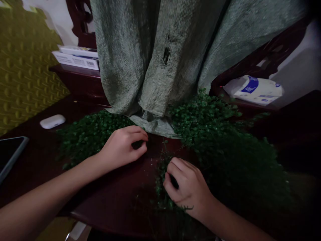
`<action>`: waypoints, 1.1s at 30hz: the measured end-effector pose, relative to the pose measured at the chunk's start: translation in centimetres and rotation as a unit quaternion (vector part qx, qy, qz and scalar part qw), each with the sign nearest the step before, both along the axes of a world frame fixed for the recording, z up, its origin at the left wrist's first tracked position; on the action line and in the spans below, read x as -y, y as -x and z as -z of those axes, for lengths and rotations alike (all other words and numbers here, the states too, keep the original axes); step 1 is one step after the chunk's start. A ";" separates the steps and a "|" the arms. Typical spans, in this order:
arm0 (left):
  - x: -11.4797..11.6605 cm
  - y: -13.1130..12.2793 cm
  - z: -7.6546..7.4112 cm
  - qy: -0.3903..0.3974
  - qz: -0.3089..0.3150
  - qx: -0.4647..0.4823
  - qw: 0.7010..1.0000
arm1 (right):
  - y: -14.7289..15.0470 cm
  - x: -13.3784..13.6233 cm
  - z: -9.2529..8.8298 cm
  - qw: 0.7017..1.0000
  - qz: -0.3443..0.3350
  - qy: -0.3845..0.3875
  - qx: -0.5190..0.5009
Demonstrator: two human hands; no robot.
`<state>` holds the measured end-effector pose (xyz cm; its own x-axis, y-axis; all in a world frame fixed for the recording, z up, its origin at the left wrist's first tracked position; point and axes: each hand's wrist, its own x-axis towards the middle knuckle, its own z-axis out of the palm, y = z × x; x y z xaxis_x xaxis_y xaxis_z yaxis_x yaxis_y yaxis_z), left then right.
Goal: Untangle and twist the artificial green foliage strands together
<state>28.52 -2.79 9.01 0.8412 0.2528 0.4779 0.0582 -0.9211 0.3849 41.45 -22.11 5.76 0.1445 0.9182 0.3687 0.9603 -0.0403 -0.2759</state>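
My left hand [126,143] is curled in a pinch above the dark red table, beside a heap of small-leaved green plants [87,134]. A tiny green speck shows at its fingertips, but what they hold is too small to make out. Lower and to the right, my right hand [187,184] is closed on leafy green sprigs [160,182], which hang around its thumb and fingers. A larger heap of the same greens [225,147] spreads behind and beside this hand. Between the two hands, small pale bits are scattered on the table.
A grey-green woven sack [160,67] stands at the back, its lower edge on the table between the heaps. To the left are a white earphone case [52,121], a phone [11,155] and white boxes [77,58]. A tissue pack [255,89] lies at the back right.
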 end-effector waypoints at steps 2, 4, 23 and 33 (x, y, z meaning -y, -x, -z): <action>-1.1 -0.1 0.0 0.008 0.063 -0.081 0.995 | -0.1 -0.1 0.1 1.000 0.010 0.001 -0.002; -1.9 0.0 0.1 0.012 0.119 -0.133 0.984 | -0.2 -0.1 0.0 1.000 0.010 0.005 0.001; -2.3 0.2 0.1 -0.057 0.127 -0.174 0.975 | 0.0 0.1 0.0 0.999 0.010 0.034 0.030; -1.7 -0.1 1.2 -0.039 0.138 -0.163 0.976 | 0.1 0.1 0.0 0.998 0.016 0.051 0.033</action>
